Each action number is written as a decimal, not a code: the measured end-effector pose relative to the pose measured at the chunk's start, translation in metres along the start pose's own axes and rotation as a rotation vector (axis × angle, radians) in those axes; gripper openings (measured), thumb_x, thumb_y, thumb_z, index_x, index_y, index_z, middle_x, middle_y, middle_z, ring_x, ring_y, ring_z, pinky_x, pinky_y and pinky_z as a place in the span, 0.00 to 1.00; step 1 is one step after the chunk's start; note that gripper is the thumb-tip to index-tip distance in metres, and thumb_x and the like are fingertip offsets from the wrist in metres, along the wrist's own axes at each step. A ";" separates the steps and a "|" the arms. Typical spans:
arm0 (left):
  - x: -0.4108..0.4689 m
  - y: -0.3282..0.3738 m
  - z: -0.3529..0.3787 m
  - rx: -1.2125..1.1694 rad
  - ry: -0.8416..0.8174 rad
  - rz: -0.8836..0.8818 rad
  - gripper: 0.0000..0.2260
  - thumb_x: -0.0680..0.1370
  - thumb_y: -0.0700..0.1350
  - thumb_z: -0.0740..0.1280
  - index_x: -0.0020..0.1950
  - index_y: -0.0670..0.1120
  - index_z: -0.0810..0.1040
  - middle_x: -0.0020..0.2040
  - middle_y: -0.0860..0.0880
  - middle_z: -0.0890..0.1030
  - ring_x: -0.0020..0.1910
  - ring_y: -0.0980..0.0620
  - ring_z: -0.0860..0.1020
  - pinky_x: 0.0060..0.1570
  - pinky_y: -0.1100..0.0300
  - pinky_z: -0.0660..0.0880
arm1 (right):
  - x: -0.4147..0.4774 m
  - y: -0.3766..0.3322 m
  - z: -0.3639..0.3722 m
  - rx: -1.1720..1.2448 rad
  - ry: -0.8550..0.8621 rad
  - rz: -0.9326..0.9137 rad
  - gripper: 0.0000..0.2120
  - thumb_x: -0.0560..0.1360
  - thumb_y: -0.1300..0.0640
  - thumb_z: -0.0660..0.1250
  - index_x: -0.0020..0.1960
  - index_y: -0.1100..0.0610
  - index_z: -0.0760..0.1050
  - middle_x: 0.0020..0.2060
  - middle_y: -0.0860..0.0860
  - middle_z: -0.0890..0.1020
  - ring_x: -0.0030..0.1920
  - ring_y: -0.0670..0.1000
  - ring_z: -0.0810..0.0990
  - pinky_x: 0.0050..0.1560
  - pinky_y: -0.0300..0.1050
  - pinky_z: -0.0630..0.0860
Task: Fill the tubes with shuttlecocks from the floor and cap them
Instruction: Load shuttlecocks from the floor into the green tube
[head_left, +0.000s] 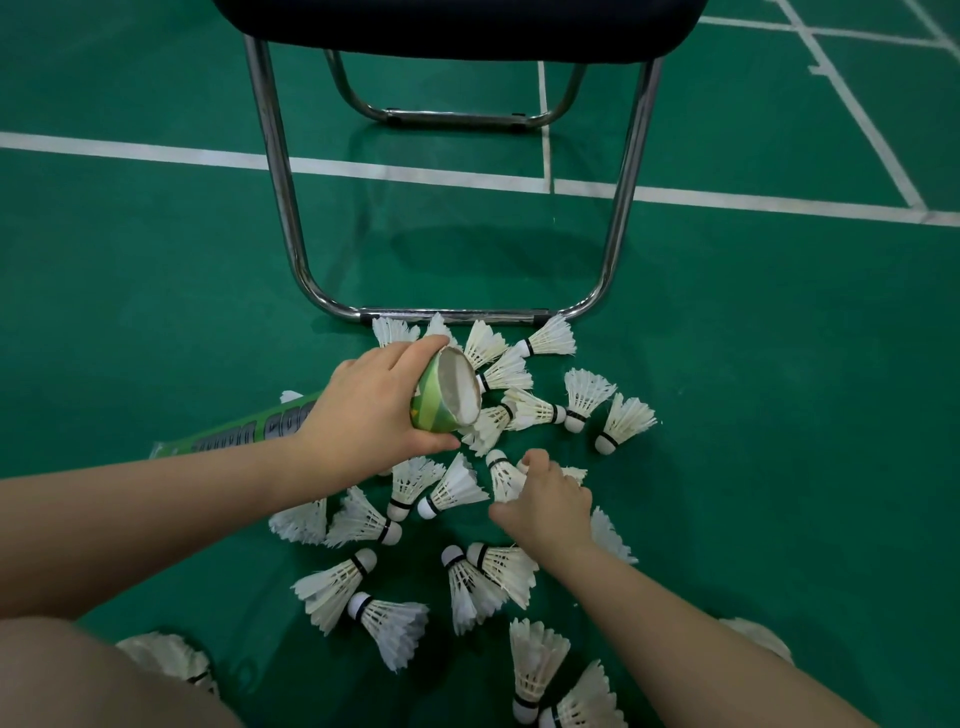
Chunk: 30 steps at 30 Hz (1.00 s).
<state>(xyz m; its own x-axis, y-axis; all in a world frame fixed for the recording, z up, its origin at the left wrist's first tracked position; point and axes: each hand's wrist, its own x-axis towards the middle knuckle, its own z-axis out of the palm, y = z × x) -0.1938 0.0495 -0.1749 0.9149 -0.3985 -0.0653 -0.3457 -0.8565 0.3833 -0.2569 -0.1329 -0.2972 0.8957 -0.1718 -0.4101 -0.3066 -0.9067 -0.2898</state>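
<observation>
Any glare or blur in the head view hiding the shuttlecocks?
Head view: shuttlecocks sharp, evenly lit; floor shows only a soft sheen and the shadow under the chair; chair legs and court lines bow from the wide lens; knee at lower left looks soft.

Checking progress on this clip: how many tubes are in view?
1: the green tube, gripped near its open mouth by the left hand, body running left behind the wrist. Others may lie out of frame.
</observation>
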 end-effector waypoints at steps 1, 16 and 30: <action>0.000 0.000 0.000 -0.002 0.000 0.000 0.43 0.63 0.61 0.74 0.72 0.51 0.58 0.64 0.50 0.72 0.62 0.48 0.69 0.61 0.51 0.65 | 0.001 -0.001 -0.005 0.087 0.004 0.021 0.27 0.67 0.48 0.67 0.61 0.54 0.62 0.56 0.53 0.73 0.55 0.57 0.73 0.54 0.50 0.67; -0.003 -0.003 -0.005 -0.053 0.022 -0.013 0.42 0.63 0.61 0.74 0.71 0.52 0.59 0.63 0.50 0.72 0.60 0.48 0.70 0.60 0.51 0.67 | -0.003 -0.038 -0.122 0.995 0.148 -0.499 0.20 0.65 0.49 0.61 0.55 0.41 0.63 0.44 0.46 0.69 0.40 0.43 0.70 0.42 0.37 0.70; -0.003 -0.004 -0.004 -0.113 0.073 -0.005 0.40 0.62 0.57 0.76 0.70 0.49 0.64 0.61 0.48 0.71 0.56 0.49 0.72 0.56 0.47 0.70 | -0.014 -0.070 -0.098 0.526 0.351 -0.612 0.24 0.70 0.42 0.56 0.59 0.55 0.69 0.62 0.50 0.68 0.64 0.49 0.65 0.65 0.53 0.63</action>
<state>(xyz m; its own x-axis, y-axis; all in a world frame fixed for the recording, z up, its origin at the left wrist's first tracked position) -0.1941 0.0559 -0.1723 0.9306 -0.3659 -0.0015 -0.3194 -0.8142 0.4849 -0.2165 -0.1044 -0.1867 0.9722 0.0999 0.2120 0.2289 -0.5983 -0.7678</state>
